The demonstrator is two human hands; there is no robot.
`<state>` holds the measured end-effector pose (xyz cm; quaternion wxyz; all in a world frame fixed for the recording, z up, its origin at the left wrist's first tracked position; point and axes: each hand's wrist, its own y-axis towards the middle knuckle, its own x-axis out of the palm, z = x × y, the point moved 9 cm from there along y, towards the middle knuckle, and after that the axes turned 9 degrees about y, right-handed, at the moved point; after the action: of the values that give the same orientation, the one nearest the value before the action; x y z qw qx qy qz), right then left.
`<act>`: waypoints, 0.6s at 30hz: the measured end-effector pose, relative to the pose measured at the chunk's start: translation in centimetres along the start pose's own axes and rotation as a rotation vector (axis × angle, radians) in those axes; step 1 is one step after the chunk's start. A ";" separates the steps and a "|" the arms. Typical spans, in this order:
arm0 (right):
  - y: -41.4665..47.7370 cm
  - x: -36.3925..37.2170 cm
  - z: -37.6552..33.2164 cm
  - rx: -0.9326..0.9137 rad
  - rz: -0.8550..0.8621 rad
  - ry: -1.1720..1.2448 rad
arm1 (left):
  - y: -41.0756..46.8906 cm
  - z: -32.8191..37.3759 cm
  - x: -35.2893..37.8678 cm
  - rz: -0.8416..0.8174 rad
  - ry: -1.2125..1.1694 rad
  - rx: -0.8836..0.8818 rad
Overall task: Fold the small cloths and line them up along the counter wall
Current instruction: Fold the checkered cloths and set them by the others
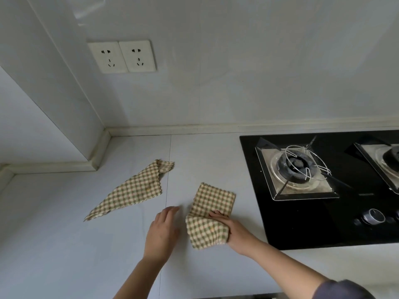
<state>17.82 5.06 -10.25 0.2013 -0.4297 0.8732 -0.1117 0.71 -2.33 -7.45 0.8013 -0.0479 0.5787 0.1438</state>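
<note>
Lighting: soft, cool, even light is filling the view, gathering into a pale glare patch high on the wall (90,14) and laying only faint shadows under the left hand (162,231) and the folded cloth (213,197) beside the hob (302,223). Optics: the wide lens is bowing the wall corner and counter trim (216,128) toward the edges, while the left fingertips (172,209) and the sleeve (345,290) are smearing slightly.

Right hand (235,230) with checked cloth (212,200), perhaps half-folded

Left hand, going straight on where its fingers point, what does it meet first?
The left hand points just left of the folded cloth: probably bare counter until the wall's base strip, unless it grazes that cloth.
</note>
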 end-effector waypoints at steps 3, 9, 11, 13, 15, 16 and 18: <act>0.1 -0.5 0.5 0.070 0.048 0.127 | 1.7 2.6 0.1 0.006 -0.007 0.166; -0.2 -2.8 1.1 0.179 0.258 0.152 | 3.8 3.2 1.6 -0.165 -0.091 0.239; -0.2 -4.1 1.3 0.173 0.408 0.249 | 4.2 2.9 1.8 -0.261 -0.119 0.194; -0.3 -5.1 1.6 0.199 0.506 0.350 | 4.8 3.0 1.8 -0.334 -0.109 0.109; -0.2 -5.1 2.1 0.283 0.524 0.443 | 5.6 3.4 1.6 -0.365 -0.046 0.004; -0.2 -4.9 2.4 0.338 0.523 0.475 | 6.1 3.6 1.6 -0.358 -0.001 -0.036; -0.2 -5.0 2.8 0.418 0.543 0.495 | 6.7 4.3 1.7 -0.365 0.116 -0.082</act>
<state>21.92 8.85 -11.47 0.0903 -0.0942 0.9352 -0.3292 3.20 5.46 -7.10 0.7766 -0.1927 0.5995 0.0166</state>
